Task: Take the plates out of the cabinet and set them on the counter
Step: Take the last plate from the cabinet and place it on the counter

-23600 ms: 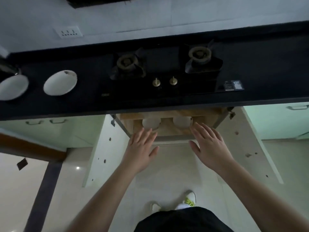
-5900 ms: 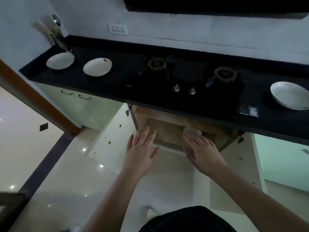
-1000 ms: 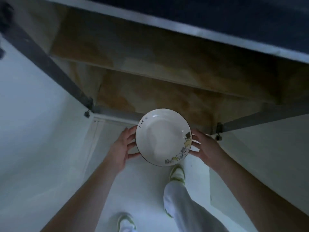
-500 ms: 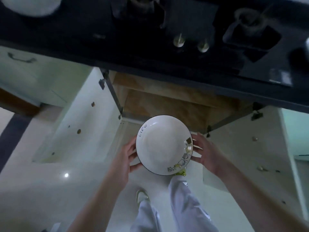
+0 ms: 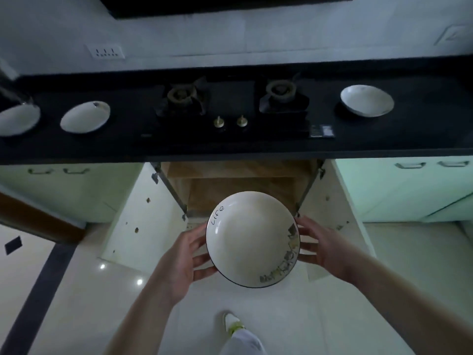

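White plate up in the air, out of the cabinet, below the counter's front edge and above the pale floor. Held from both sides: left hand cupped round the left rim, fingers curled against the edge and underside; right hand doing the same on the right rim, fingertips spread along the edge. Dark line running round the rim, the word "Life" written near the upper left, a small printed picture along the lower right. Tilted a little toward the camera, hollow side up.

Behind it, cabinet wide open, both doors swung out, the left door and the right door pale on the inside, wooden shelf showing between them. Nothing of its deeper inside readable past the plate.

Up on the black counter, three more plates already down: one at the far left, partly cut off by the frame edge, a second just beside it, apart, and a third well off to the right. Between second and third, a gas stove with two burners and two brass knobs. White wall socket above the left end. Down at the bottom, one light shoe and a pale trouser leg on the floor.
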`<state>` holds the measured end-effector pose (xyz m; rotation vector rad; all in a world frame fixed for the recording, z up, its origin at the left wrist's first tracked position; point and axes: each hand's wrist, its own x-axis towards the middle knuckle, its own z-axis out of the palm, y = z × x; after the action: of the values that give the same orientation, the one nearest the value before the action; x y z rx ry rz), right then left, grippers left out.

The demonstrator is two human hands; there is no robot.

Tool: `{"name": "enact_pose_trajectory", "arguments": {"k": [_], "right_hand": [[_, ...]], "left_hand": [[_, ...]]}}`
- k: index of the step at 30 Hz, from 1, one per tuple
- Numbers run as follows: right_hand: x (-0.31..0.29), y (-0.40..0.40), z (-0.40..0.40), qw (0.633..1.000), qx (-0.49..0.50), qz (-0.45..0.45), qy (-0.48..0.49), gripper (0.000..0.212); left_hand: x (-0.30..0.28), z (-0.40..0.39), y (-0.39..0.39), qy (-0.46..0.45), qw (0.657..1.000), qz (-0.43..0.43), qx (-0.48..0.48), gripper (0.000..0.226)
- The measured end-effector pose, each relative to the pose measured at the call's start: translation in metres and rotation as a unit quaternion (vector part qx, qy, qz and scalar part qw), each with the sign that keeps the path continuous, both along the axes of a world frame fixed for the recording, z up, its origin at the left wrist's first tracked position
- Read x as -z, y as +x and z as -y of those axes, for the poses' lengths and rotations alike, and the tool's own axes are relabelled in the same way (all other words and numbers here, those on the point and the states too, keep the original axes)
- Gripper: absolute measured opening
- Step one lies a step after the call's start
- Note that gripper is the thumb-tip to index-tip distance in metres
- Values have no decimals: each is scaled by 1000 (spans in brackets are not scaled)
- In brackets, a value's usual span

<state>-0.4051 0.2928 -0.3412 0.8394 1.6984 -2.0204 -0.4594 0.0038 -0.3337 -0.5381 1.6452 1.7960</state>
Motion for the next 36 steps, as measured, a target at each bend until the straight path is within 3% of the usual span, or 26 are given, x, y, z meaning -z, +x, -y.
{"name": "enact_pose_trajectory", "arguments": {"k": [3, 9, 17, 30, 36], "right_hand": [[-8, 44, -40, 998, 47, -14, -28, 43], [-33, 151, -133, 985, 149, -40, -75, 45], [-75, 249, -224, 966, 244, -70, -51, 42], [-94, 276, -271, 927, 353, -112, -59, 24], [-91, 270, -283, 923, 365, -123, 0, 21]], "left_hand": [[-14, -41, 31, 1, 1000, -20, 21, 29], [-32, -145, 96, 31, 996, -33, 75, 34], [-48, -262, 133, 102, 981, -16, 166, 43], [-70, -349, 96, 129, 946, -52, 291, 34], [-57, -383, 69, 131, 929, -69, 339, 33]]}}
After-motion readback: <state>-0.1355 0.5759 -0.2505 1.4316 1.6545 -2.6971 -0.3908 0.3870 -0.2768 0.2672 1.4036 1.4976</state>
